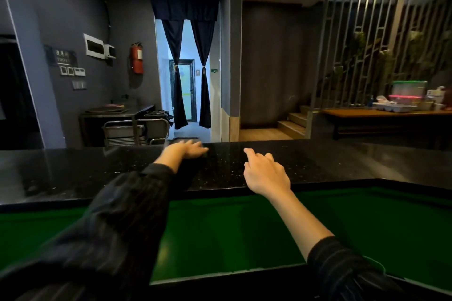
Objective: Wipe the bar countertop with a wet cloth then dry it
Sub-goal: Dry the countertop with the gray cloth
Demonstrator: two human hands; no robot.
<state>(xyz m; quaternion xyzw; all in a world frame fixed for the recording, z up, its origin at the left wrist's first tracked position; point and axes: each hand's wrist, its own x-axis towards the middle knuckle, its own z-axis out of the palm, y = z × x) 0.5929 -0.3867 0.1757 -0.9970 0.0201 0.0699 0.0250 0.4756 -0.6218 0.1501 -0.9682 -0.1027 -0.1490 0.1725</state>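
Cloth cannot be made out for sure; a dark shape may lie under the left hand point(189, 150), which presses flat at the far edge of the black bench point(318, 164). The right hand point(265, 173) is beside it, nearer the person, loose, fingers apart, holding nothing. The bench runs long from side to side. Far tubs on another table are too blurry to tell what is inside.

Head view, facing across countertop point(318, 161).

Dim grey-walled room: curtained doorway point(187, 68), red fire extinguisher point(137, 57), slatted screen point(381, 39).
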